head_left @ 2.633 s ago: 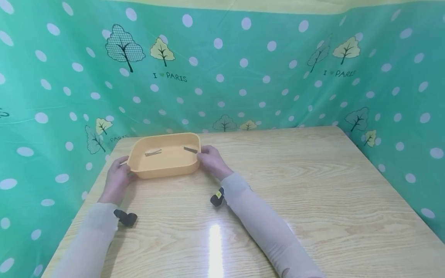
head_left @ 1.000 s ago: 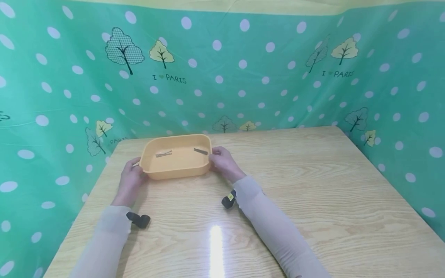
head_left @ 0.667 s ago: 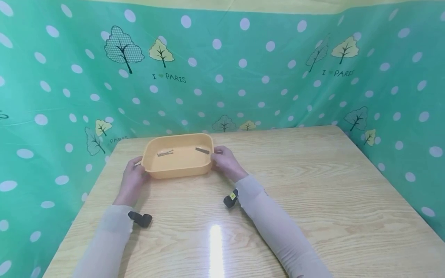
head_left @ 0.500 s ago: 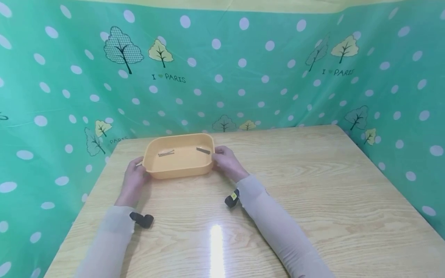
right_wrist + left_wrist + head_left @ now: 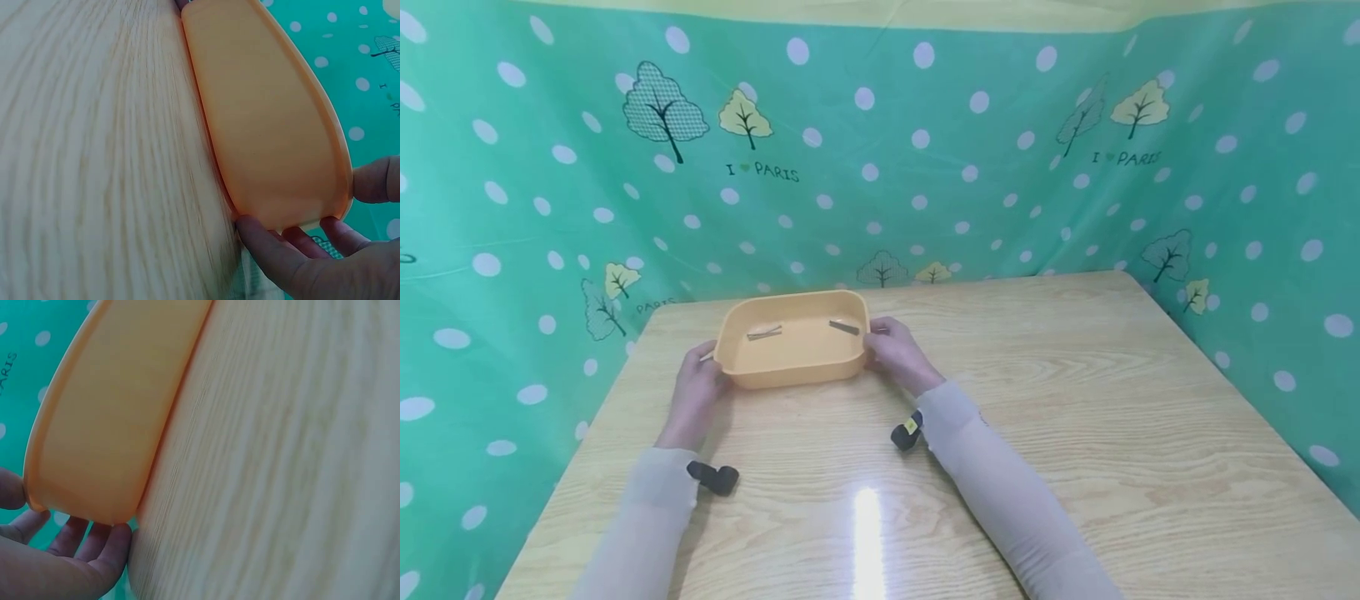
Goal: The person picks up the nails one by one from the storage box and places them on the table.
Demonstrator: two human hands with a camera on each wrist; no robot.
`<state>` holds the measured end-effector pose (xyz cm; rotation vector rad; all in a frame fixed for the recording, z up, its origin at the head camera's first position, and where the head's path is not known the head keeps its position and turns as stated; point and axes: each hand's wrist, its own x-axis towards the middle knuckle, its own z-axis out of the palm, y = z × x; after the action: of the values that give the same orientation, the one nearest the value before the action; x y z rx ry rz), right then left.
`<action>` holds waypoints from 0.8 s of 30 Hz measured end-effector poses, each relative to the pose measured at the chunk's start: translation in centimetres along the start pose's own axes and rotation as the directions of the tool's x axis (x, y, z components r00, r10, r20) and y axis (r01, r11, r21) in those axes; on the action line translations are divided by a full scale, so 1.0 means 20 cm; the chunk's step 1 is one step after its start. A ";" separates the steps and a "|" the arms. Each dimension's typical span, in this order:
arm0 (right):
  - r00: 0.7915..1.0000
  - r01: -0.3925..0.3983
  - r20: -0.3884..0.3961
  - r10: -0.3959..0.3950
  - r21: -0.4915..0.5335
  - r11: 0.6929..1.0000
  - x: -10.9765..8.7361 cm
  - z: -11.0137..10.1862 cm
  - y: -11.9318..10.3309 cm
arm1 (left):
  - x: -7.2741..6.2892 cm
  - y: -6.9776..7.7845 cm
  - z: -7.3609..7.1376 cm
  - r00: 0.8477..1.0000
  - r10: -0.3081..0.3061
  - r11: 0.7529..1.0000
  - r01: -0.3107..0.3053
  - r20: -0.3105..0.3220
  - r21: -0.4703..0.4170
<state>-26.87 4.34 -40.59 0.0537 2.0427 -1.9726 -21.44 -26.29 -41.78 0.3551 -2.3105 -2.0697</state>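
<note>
A shallow orange-yellow plastic bin (image 5: 793,373) with rounded corners sits near the back left of the wooden table. My left hand (image 5: 696,390) holds its left end; in the left wrist view the thumb is at the rim and the fingers lie along the outer end wall (image 5: 94,425). At the opposite end my right hand (image 5: 901,354) grips it the same way, its thumb (image 5: 375,180) by the rim in the right wrist view. On the bin's floor lie a thin V-shaped brown-grey piece (image 5: 764,332) and a darker narrow strip (image 5: 844,327), too small to identify.
The wood-grain table (image 5: 1075,417) stretches right and forward of the bin. A green dotted cloth (image 5: 917,167) with printed trees hangs behind and along both sides. A bright light reflection lies on the table's front middle.
Both hands have moved the bin to the right along the back of the table, most of it before the last second. The small pieces inside have travelled with it.
</note>
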 end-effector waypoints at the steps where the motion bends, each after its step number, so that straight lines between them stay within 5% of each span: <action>1: 1.000 0.000 0.001 0.000 0.002 1.000 0.00 0.00 0.00 | 0.00 0.00 0.00 1.000 0.001 1.000 -0.001 -0.001 -0.004; 24: 1.000 0.008 -0.018 -0.008 -0.021 1.000 -0.02 -0.09 0.01 | -0.01 0.01 0.08 1.000 0.019 1.000 -0.019 0.024 -0.011</action>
<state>-26.79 6.10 -40.65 0.0594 2.0780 -1.9618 -21.46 -24.69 -41.66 0.3086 -2.3062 -2.0884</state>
